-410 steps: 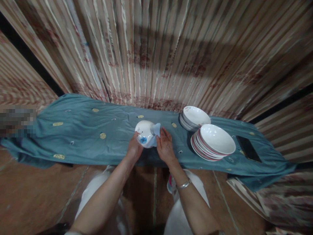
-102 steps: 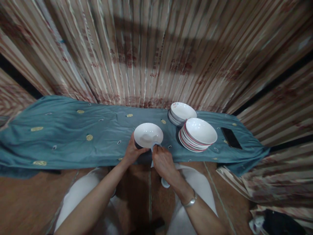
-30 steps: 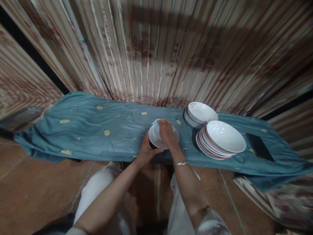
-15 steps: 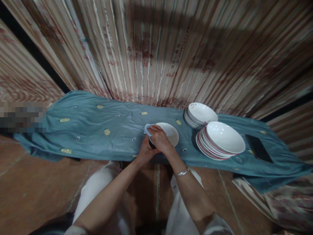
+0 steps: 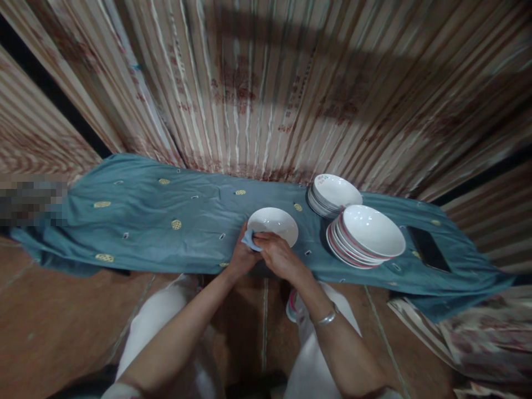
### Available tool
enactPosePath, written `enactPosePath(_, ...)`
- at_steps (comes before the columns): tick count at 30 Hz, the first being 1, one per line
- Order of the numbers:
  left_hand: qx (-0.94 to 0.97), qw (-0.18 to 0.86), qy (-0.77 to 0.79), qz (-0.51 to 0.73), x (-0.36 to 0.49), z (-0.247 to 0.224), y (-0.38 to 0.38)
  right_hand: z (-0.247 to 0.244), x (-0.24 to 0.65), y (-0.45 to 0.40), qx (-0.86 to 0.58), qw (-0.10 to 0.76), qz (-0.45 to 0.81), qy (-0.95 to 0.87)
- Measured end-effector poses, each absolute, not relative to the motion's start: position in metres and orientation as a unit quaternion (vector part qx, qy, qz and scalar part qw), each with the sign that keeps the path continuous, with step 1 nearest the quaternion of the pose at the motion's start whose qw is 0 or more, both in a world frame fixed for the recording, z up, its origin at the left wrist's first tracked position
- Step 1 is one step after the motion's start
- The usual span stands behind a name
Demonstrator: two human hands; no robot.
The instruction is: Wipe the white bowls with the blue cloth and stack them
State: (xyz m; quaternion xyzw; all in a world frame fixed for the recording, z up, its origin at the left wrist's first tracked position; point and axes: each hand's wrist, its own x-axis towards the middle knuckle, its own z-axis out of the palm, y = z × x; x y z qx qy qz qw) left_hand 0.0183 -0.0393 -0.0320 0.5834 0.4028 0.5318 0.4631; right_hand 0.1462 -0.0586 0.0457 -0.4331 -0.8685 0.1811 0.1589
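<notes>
A white bowl [image 5: 274, 220] is held near the front edge of the cloth-covered table, its inside facing up toward me. My left hand [image 5: 243, 252] grips its left rim, fingers partly hidden under and behind it. In my right hand [image 5: 276, 252] is a bunched light-blue cloth [image 5: 251, 240], pressed against the near-left part of the bowl's rim. To the right stands a stack of bowls with red rims [image 5: 372, 230]. Behind that stack is another pile of white bowls [image 5: 337, 190], the top one bearing a small flower print.
A dark phone [image 5: 428, 248] lies right of the stacks. The table wears a teal cloth [image 5: 141, 216] with yellow pineapple prints. A striped curtain [image 5: 249, 83] hangs right behind the table. At the far left edge a patch is blurred out.
My right hand and the blue cloth have moved from the bowl's far-left rim down to its near-left side. The view has shifted slightly; the stacks stay put.
</notes>
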Motion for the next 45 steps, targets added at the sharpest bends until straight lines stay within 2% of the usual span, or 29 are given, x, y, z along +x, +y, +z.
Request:
enactPosePath(7,0.595,0.427,0.441,0.519,0.017,-0.029,-0.041,0.052,0.169,-0.077,-0.433,0.175,0.206,-0.86)
enactPosePath(14,0.563,0.438,0.515,0.475,0.016,-0.036,-0.041,0.04,0.201,-0.081,-0.494,0.171,0.163,-0.837)
enactPosePath(24,0.564,0.438,0.516,0.472,0.016,-0.036,-0.039,-0.005,0.233,-0.057,-0.531,0.334,0.106,-0.771)
enactPosePath(29,0.578,0.435,0.508,0.468,0.015,-0.035,-0.039,-0.01,0.234,-0.046,-0.561,0.378,0.102,-0.73)
enactPosePath(37,0.591,0.45,0.496,0.449,0.01,-0.037,-0.036,-0.008,0.233,-0.035,-0.601,0.37,0.087,-0.704)
enactPosePath(45,0.581,0.468,0.483,0.458,0.009,-0.035,-0.037,-0.002,0.223,-0.072,-0.585,0.309,0.018,-0.749)
